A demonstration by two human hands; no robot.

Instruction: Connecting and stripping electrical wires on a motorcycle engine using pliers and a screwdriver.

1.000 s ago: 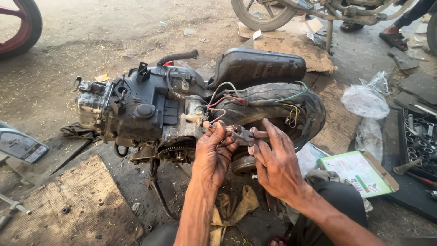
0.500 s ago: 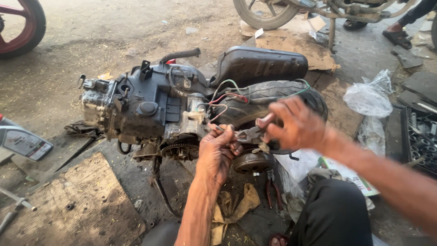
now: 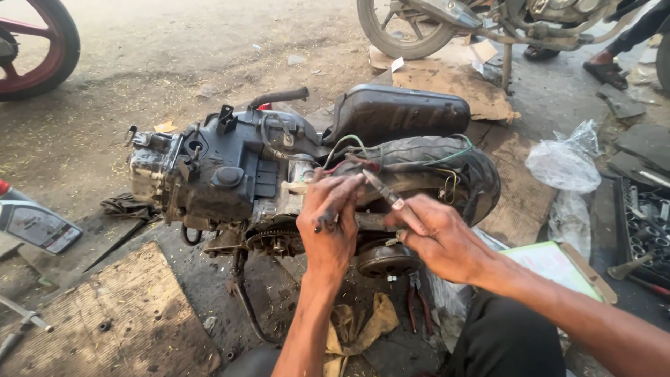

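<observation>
The greasy black scooter engine (image 3: 230, 174) lies on the ground; left hand (image 3: 328, 223) presses its casing, fingers curled; right hand (image 3: 436, 237) fingers pinch a slim metal tool (image 3: 384, 192) that could slip into the loose coloured wires (image 3: 349, 150).

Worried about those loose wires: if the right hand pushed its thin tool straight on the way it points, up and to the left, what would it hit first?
Probably the bundle of coloured wires on the engine block, just past the tool tip. The right hand aims it there beside the left hand; depth is unclear.
</observation>
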